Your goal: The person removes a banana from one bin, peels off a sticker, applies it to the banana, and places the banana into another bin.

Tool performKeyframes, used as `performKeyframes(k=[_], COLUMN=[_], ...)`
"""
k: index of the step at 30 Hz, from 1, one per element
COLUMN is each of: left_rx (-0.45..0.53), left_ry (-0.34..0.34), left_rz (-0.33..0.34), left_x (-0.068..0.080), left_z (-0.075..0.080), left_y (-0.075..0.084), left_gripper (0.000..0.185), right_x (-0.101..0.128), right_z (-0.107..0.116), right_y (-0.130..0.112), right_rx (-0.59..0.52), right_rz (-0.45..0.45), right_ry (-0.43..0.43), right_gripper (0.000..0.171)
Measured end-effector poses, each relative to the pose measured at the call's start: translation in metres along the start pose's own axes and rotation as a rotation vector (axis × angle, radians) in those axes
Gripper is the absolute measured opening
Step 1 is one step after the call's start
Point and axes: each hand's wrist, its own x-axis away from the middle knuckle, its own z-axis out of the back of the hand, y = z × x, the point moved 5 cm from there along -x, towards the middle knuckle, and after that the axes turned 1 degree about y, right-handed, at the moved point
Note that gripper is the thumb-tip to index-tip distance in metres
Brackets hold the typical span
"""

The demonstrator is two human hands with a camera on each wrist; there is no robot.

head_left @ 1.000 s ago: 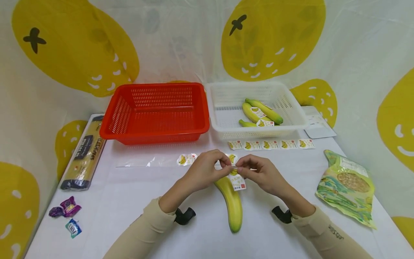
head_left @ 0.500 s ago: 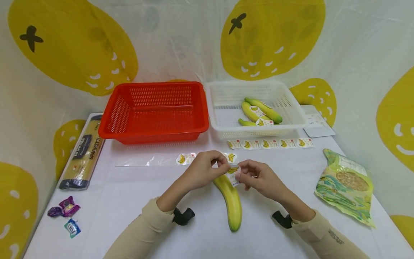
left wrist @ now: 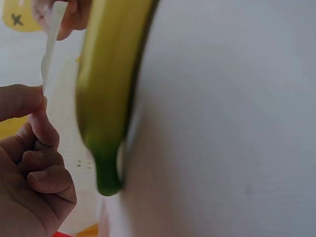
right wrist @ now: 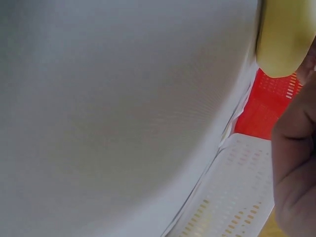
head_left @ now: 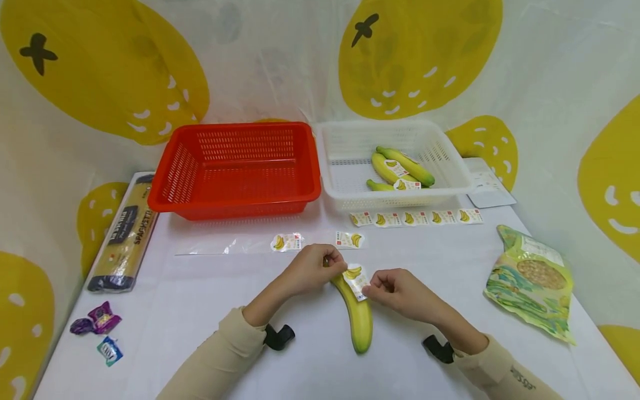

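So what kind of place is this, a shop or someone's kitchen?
Neither, more likely a staged tabletop set for recording: a white table walled in by a lemon-print cloth, with a red basket, a white basket and groceries laid out like props.

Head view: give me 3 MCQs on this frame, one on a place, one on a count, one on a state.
1. Where does the banana that the hands work on lie?
A. in the red basket
B. on the white table
C. in the white basket

2. How many stickers are in the strip of stickers in front of the white basket?
A. two
B. five
C. eight

3. What is the right hand doing?
A. pinching the sticker at the banana
B. lying flat on the table
C. gripping the snack bag

Answers:
1. B, the banana rests on the table between the left hand and the right hand.
2. B, five banana stickers sit side by side.
3. A, its fingertips hold the sticker's edge against the banana.
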Motion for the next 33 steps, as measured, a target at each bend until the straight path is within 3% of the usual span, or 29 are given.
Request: performKeyframes(k=[11,24,33], left_rx=[-0.073,-0.131,-0.140], left_ry=[0.002,0.028,-0.091], left_rz=[-0.025,-0.016,-0.034], left_x=[0.002,0.004,0.009], left_z=[-0.011,-0.015,-0.018], left_y=[-0.011,-0.011,-0.007], left_gripper=[0.013,0.007,0.033], right_x=[-0.001,-0.003,-0.004], right_z=[-0.005,-0.011,-0.014], right_y=[-0.002,-0.002,-0.003], right_rx=[0.179,0.205,0.206], right_rz=[-0.009,0.010,0.025], right_ry=[0.024,0.011,-0.012], right_gripper=[0.030,0.032,0.031])
